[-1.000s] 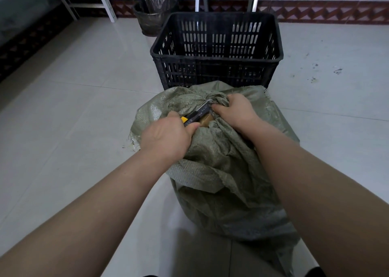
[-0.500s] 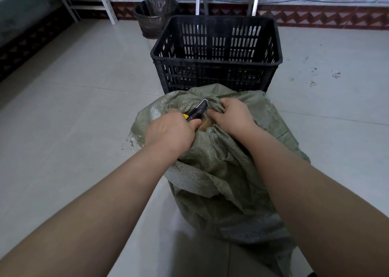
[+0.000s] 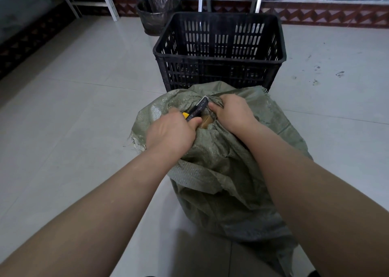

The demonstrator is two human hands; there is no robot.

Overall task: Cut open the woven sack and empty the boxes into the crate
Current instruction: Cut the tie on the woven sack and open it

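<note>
A grey-green woven sack (image 3: pixel 221 171) stands on the tiled floor in front of me. My left hand (image 3: pixel 170 133) grips a black and yellow utility knife (image 3: pixel 196 109), its blade tip at the bunched top of the sack. My right hand (image 3: pixel 230 111) clutches the gathered sack fabric just right of the blade. Through a small gap between my hands a bit of brown cardboard box (image 3: pixel 205 122) shows. The black slotted plastic crate (image 3: pixel 219 51) stands directly behind the sack, and its inside looks dark.
A dark bin with a plastic liner (image 3: pixel 157 11) sits behind the crate to the left. Metal frame legs (image 3: pixel 108 1) stand along the back wall. Pale floor tiles (image 3: pixel 73 108) spread to the left and right of the sack.
The knife blade has crept a little further up toward the sack's bunched top. Both hands keep their grips, and the view has tilted slightly.
</note>
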